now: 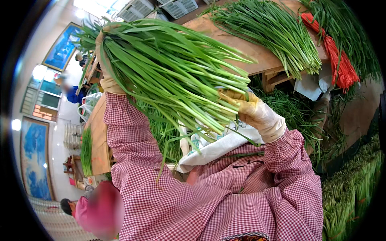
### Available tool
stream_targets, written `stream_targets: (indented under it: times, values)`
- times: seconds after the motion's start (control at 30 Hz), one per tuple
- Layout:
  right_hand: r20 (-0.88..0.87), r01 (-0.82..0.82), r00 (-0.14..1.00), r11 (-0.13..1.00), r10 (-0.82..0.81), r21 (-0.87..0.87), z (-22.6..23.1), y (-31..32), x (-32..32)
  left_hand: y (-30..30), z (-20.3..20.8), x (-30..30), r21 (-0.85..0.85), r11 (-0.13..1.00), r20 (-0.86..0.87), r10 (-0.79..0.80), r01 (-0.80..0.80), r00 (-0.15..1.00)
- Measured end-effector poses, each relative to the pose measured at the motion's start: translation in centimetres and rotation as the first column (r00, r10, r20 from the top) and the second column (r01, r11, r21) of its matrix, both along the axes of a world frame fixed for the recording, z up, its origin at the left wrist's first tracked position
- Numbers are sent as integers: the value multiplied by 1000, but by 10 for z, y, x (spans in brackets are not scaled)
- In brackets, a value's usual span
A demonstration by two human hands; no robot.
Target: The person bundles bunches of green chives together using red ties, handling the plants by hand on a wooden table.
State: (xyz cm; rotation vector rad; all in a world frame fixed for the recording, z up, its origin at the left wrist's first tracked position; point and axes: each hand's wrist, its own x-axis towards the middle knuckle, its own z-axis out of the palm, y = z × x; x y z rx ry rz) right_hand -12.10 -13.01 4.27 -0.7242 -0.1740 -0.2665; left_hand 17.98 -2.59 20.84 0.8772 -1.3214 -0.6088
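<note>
A large bunch of garlic chives (169, 72) is raised before me, its leafy ends to the left and its pale stem ends to the right. My left hand (106, 76), in a cream glove, is wrapped round the leafy end, with its fingers partly hidden by the leaves. At the stem ends, my right hand (257, 112), in a yellow-stained cream glove, pinches some of the stalks. A few loose blades hang below the bunch. White sacking (217, 148) lies across my lap beneath it.
On the wooden table (249, 64) lies another chive pile (273, 36), with red ties (339, 60) hanging at its right. Loose greens (289, 112) cover the area under the table. Tied bundles (354, 193) stand at lower right. A person in pink (100, 209) is at lower left.
</note>
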Motion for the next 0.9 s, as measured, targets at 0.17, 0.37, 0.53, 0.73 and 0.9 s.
stream_targets:
  times: [0.17, 0.37, 0.53, 0.73, 0.9]
  values:
    - [26, -72, 997, 992, 75, -105, -6, -10, -22, -7, -3, 3, -106, 988, 27, 117, -114, 993]
    - [-38, -119, 993, 990, 116, -81, -12, -2, -49, -19, -1, -17, -24, 996, -28, 89, -89, 996]
    - [-76, -41, 997, 994, 33, -99, -20, -9, -72, -21, -2, 0, -10, 996, 46, 87, -87, 995]
    - [-612, -221, 705, 709, -359, -670, -68, -30, -99, 3, 42, 58, -41, 882, -152, 460, -470, 875]
    - [43, 95, 633, 23, -773, -995, -65, -75, -48, -8, 70, 24, -98, 729, 43, 683, -677, 729]
